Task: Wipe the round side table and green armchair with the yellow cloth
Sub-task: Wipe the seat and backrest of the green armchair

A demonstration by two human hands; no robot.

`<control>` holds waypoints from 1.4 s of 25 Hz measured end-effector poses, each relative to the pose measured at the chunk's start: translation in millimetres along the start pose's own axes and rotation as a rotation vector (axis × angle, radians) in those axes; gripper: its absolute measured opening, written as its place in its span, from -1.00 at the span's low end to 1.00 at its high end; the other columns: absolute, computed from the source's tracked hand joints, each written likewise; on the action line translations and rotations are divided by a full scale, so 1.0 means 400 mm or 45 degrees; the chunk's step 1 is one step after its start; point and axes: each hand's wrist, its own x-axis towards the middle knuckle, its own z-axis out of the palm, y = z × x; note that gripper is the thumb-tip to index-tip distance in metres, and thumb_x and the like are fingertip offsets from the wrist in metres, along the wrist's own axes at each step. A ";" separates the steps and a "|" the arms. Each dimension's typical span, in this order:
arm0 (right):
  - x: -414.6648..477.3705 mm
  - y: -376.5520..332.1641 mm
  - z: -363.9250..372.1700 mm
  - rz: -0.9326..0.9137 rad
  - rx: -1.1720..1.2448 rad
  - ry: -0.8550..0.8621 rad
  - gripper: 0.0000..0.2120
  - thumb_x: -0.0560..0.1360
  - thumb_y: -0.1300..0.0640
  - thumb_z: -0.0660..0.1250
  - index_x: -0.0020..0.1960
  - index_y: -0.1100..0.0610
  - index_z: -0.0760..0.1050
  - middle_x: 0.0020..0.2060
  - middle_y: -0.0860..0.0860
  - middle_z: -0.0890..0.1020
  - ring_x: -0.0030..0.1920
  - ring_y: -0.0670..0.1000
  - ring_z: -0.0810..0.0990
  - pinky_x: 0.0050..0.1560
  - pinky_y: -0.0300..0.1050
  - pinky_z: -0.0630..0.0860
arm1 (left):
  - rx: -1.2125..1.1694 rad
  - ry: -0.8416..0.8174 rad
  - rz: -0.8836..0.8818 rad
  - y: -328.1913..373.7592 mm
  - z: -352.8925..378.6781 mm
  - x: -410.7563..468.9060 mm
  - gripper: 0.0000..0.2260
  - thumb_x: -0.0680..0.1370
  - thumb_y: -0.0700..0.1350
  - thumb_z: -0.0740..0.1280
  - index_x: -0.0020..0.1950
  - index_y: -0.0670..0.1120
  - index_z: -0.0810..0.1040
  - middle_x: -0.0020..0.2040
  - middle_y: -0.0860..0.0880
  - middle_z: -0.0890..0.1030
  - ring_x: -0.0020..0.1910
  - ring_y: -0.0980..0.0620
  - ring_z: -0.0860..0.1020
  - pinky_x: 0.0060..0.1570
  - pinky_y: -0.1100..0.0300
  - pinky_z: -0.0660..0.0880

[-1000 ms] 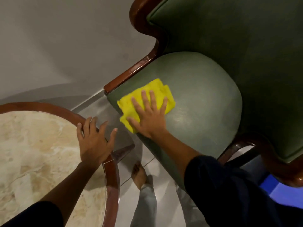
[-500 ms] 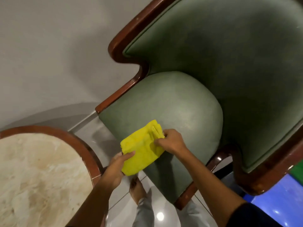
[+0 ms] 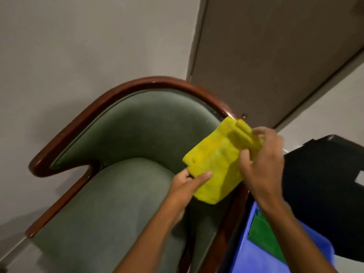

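The yellow cloth (image 3: 218,162) is held in the air in front of the right side of the green armchair (image 3: 122,194), folded in a thick pad. My left hand (image 3: 187,184) pinches its lower left edge. My right hand (image 3: 264,160) grips its right side, blurred by motion. The armchair's dark wooden frame (image 3: 82,119) curves around the green backrest and seat. The round side table is out of view.
A grey wall stands behind the chair, with a brown door panel (image 3: 275,56) at the upper right. To the chair's right sit a blue bin (image 3: 256,259) holding a green cloth (image 3: 264,239), and a black object (image 3: 323,194).
The cloth has come off the seat and both hands have carried it up and to the right. My left hand left the table's rim and took hold of the cloth. The view swung up and right.
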 end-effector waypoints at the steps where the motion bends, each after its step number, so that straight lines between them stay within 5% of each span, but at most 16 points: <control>1: 0.046 0.023 -0.006 0.020 -0.127 0.073 -0.45 0.43 0.12 0.37 0.37 0.04 0.28 0.29 0.19 0.39 0.15 0.00 0.42 0.06 -0.05 0.47 | 0.053 0.034 0.076 0.032 0.058 0.031 -0.58 0.45 -0.22 0.49 0.28 -0.14 0.51 0.10 -0.09 0.72 0.05 0.02 0.69 -0.03 0.19 0.64; 3: 0.098 0.067 0.025 0.084 -0.436 -0.094 -0.26 0.47 -0.14 0.36 0.51 0.09 0.14 0.46 0.27 0.25 0.40 0.24 0.31 0.29 0.24 0.38 | 0.485 0.319 0.280 0.081 0.096 0.086 -0.44 0.43 -0.14 0.49 0.38 -0.03 0.36 0.28 -0.07 0.60 0.23 0.00 0.58 0.28 -0.03 0.50; 6: 0.091 0.104 0.117 0.163 -0.478 -0.520 -0.08 0.45 -0.29 0.30 0.57 0.17 -0.02 0.41 0.27 0.31 0.36 0.30 0.35 0.26 0.23 0.41 | 1.392 0.741 0.678 0.170 -0.027 0.133 -0.34 0.45 -0.02 0.41 0.50 0.00 0.23 0.49 -0.05 0.37 0.50 -0.04 0.29 0.49 -0.12 0.15; 10: 0.191 0.112 0.196 -0.201 -0.767 -0.341 -0.10 0.47 -0.36 0.20 0.55 0.21 0.06 0.11 0.30 0.55 0.09 0.29 0.54 0.26 0.23 0.36 | 1.997 1.010 0.704 0.340 -0.343 0.193 -0.21 0.48 0.11 0.36 0.57 -0.12 0.05 0.63 -0.18 0.03 0.61 -0.16 -0.01 0.53 -0.22 -0.06; 14: 0.366 0.019 0.361 -0.527 -0.851 -0.358 -0.19 0.52 -0.37 0.06 0.53 0.18 0.12 0.01 0.30 0.55 -0.01 0.27 0.53 0.25 0.24 0.35 | 1.939 1.026 0.284 0.391 -0.585 0.185 0.01 0.42 0.33 0.35 0.59 -0.14 -0.13 0.62 -0.24 -0.02 0.60 -0.24 -0.03 0.53 -0.31 -0.03; 19: 0.374 -0.171 0.654 -1.009 -0.771 -0.415 -0.23 0.57 -0.32 -0.01 0.56 0.21 0.07 0.49 0.36 0.25 0.50 0.34 0.22 0.49 0.35 0.13 | 1.915 0.949 0.261 0.383 -0.640 0.212 0.14 0.27 0.39 0.43 0.58 -0.03 -0.14 0.63 -0.17 -0.01 0.60 -0.20 0.00 0.53 -0.22 -0.01; 23: 0.238 -0.218 0.793 -1.611 -0.642 -0.393 -0.36 0.60 -0.08 0.14 0.58 0.13 0.03 0.54 0.28 0.18 0.55 0.28 0.13 0.52 0.27 0.05 | 1.930 0.972 0.292 0.370 -0.650 0.226 0.16 0.24 0.42 0.42 0.59 -0.04 -0.14 0.64 -0.13 -0.03 0.61 -0.15 -0.03 0.53 -0.18 -0.03; 25: 0.205 -0.204 0.792 -1.735 -0.694 -0.460 -0.36 0.56 0.12 0.11 0.59 0.09 -0.05 0.56 0.26 0.13 0.57 0.24 0.08 0.55 0.20 0.05 | 1.944 0.964 0.306 0.366 -0.657 0.236 0.17 0.24 0.43 0.42 0.59 -0.03 -0.14 0.64 -0.14 -0.02 0.61 -0.15 -0.03 0.53 -0.17 -0.04; 27: 0.225 -0.185 0.762 -1.675 -0.735 -0.422 -0.39 0.54 0.21 0.02 0.59 0.12 0.00 0.55 0.25 0.17 0.56 0.23 0.12 0.55 0.17 0.14 | 1.919 0.950 0.292 0.374 -0.665 0.235 0.17 0.24 0.44 0.42 0.58 -0.01 -0.15 0.64 -0.14 -0.03 0.61 -0.15 -0.03 0.53 -0.18 -0.04; 31: 0.269 -0.082 0.571 -1.150 -0.848 -0.452 -0.42 0.48 0.24 0.01 0.51 0.22 0.23 0.49 0.27 0.32 0.49 0.25 0.29 0.44 0.20 0.33 | 1.940 0.908 0.283 0.372 -0.673 0.234 0.18 0.23 0.42 0.44 0.58 -0.01 -0.17 0.63 -0.16 -0.04 0.60 -0.21 -0.01 0.51 -0.25 -0.01; 35: 0.145 0.060 0.294 -0.676 -0.882 -0.630 -0.41 0.55 0.09 -0.13 0.53 0.27 0.17 0.50 0.29 0.27 0.51 0.27 0.25 0.48 0.18 0.27 | 1.877 0.778 0.096 0.414 -0.640 0.198 0.18 0.29 0.34 0.48 0.58 -0.05 -0.23 0.63 -0.18 -0.11 0.61 -0.22 -0.08 0.54 -0.28 -0.02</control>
